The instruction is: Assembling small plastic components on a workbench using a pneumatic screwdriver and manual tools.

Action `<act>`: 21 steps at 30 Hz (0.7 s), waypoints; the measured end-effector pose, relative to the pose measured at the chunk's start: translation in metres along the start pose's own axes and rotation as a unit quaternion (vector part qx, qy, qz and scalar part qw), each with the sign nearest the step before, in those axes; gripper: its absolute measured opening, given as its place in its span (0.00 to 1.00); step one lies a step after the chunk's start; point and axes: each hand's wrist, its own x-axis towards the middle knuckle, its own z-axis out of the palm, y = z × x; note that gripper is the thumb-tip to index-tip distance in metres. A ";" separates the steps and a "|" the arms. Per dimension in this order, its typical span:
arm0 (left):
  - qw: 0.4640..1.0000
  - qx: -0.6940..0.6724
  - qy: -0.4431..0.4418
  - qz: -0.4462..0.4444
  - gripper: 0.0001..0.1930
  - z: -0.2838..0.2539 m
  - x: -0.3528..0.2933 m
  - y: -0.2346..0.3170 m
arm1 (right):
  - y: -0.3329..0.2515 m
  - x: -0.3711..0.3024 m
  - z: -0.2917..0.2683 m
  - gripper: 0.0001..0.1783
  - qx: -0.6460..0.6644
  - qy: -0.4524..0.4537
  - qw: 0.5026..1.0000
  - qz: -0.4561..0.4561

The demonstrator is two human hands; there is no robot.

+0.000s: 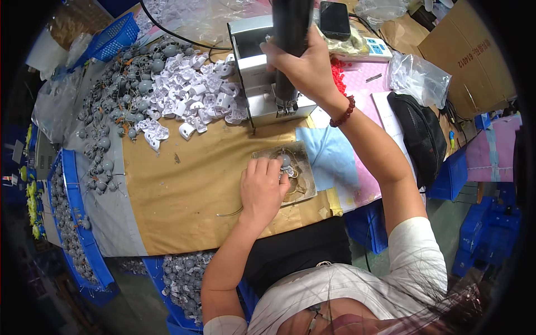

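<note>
My right hand [311, 70] is wrapped round a black cylindrical electric screwdriver [291, 25]. Its lower end meets the front of a silver metal box [257, 72], which looks like a screw feeder. Nearer to me, my left hand [261, 187] has its fingers closed on a small grey ball-shaped part [285, 160] with a white piece beside it. That part sits in the recess of a square, worn block [305, 177]; my fingers hide some of it. A thin wire [229, 214] runs out by my left wrist.
White plastic housings [195, 92] and grey wired balls [103, 142] are heaped left of the metal box. Blue bins [102, 259] stand at the left and below. To the right lie small red pieces [338, 75], a black pouch [419, 134] and a phone [335, 20].
</note>
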 end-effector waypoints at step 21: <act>1.000 0.009 0.017 0.004 0.12 0.008 -0.002 -0.006 | -0.024 -0.120 0.007 0.33 0.054 -0.093 0.993 0.047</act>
